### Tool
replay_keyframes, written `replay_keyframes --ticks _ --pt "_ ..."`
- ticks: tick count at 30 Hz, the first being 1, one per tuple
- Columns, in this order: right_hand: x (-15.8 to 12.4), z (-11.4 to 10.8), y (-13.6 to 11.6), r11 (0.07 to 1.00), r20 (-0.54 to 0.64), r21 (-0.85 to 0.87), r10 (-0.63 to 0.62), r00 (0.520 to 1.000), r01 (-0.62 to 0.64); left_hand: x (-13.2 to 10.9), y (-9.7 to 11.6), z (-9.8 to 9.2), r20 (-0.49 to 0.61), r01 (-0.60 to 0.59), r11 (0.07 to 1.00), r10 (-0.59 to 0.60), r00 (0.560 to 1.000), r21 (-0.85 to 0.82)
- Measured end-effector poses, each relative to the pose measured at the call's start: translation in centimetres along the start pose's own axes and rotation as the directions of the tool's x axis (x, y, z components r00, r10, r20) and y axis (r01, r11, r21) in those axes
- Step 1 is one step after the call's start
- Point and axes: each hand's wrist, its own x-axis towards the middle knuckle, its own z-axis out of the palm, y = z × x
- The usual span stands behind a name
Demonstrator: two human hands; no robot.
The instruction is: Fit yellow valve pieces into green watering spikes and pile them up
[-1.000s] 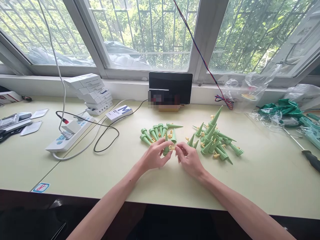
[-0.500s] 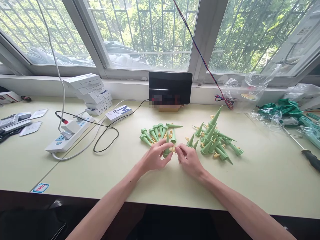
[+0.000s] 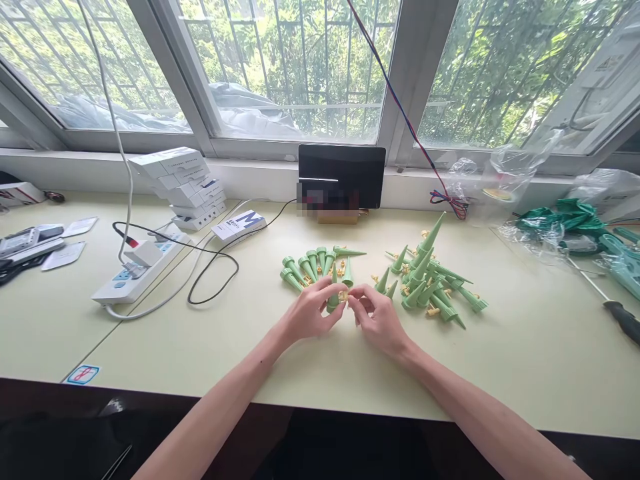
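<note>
My left hand (image 3: 311, 313) is closed around a green watering spike (image 3: 332, 304), its pointed end upward. From the spike's right side a small yellow valve (image 3: 343, 296) sticks out between my hands. The fingertips of my right hand (image 3: 379, 319) are pinched at this valve, partly covering it. Just beyond my left hand, several green spikes (image 3: 306, 267) lie fanned out, with small yellow pieces near them. One more green spike (image 3: 348, 273) stands point up behind the held one. To the right of my right hand is a heap of green spikes (image 3: 425, 283) with yellow valves.
Behind the spikes a black tablet (image 3: 341, 177) leans on a brown stand. A white power strip (image 3: 140, 267), a looped black cable (image 3: 237, 267) and stacked white boxes (image 3: 175, 180) are on the left. Plastic bags (image 3: 560, 227) and a black-handled screwdriver (image 3: 623, 320) lie right.
The yellow valve has turned a little between my hands, and my right fingertips have shifted slightly around it. My left hand keeps the spike in nearly the same place.
</note>
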Motion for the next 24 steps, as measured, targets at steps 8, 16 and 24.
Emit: replay_keyframes --ticks 8,16,24 --pt "-0.07 -0.09 0.24 0.999 0.007 -0.033 0.031 1.0 -0.03 -0.04 0.03 0.06 0.003 -0.014 1.0 0.014 1.0 0.009" --pt "0.09 -0.01 0.67 0.989 -0.016 -0.144 0.028 0.999 -0.03 -0.12 0.15 0.23 0.026 -0.012 1.0 0.013 1.0 -0.015" --pt "0.04 -0.01 0.4 0.998 -0.004 -0.064 0.029 1.0 -0.029 0.02 0.05 0.23 0.006 0.01 1.0 -0.01 1.0 -0.002"
